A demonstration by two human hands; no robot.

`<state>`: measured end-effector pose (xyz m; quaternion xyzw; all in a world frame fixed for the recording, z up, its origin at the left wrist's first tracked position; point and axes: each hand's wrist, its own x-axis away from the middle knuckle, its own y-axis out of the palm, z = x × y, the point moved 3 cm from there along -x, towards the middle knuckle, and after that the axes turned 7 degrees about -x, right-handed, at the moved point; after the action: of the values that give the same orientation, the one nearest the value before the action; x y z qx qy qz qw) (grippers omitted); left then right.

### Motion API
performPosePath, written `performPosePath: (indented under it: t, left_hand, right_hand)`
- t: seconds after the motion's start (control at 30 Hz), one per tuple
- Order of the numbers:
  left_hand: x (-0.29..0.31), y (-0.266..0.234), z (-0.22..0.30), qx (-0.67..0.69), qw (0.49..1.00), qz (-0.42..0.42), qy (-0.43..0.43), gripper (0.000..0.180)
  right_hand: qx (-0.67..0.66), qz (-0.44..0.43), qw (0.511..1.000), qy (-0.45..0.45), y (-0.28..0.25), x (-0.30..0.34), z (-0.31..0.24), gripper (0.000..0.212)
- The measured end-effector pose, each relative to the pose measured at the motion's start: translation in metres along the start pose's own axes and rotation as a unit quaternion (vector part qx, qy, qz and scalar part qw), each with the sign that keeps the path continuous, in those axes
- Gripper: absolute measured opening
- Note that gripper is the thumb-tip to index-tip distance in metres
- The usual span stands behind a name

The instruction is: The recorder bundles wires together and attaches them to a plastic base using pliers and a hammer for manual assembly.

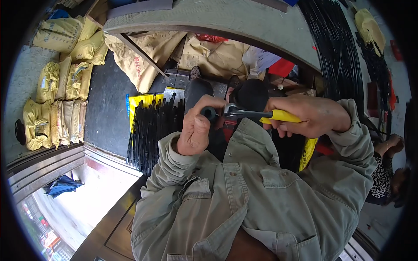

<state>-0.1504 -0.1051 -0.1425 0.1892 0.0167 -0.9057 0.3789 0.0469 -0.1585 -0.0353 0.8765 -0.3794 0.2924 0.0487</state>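
My left hand (193,130) is closed around a black round piece with a hollow-looking end (209,114); the rest of it is hidden by my fingers. In my right hand (307,111) are pliers with yellow handles (281,116). Their metal jaws (231,110) reach left to my left fingertips, beside the black piece. Whether the jaws grip anything, I cannot tell. Below my left hand, to the left, stands a dense bundle of thin black strips (152,130) against a yellow bag (143,102).
A grey worktable (217,16) crosses the far side, with long black strips (333,48) over its right end. Stacked sacks (65,80) line the left. Beneath the table lie brown sacks (217,58). Another person (383,174) is at the far right.
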Motion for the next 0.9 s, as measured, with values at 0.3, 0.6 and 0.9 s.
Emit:
performPosePath:
  t: [0.3, 0.6, 0.9]
  left_hand:
    - [-0.008, 0.010, 0.005, -0.096, 0.994, 0.053, 0.013, 0.057]
    - [0.076, -0.166, 0.157, -0.057, 0.825, 0.490, 0.276, 0.049]
    - [0.073, -0.181, 0.067, -0.440, 0.790, 0.418, 0.086, 0.035]
  right_hand:
    - [0.162, 0.012, 0.986, -0.032, -0.009, -0.014, -0.002, 0.016]
    - [0.482, 0.447, 0.753, -0.028, -0.134, -0.025, 0.089, 0.030]
    - [0.541, 0.524, 0.658, -0.012, -0.197, 0.021, 0.128, 0.034]
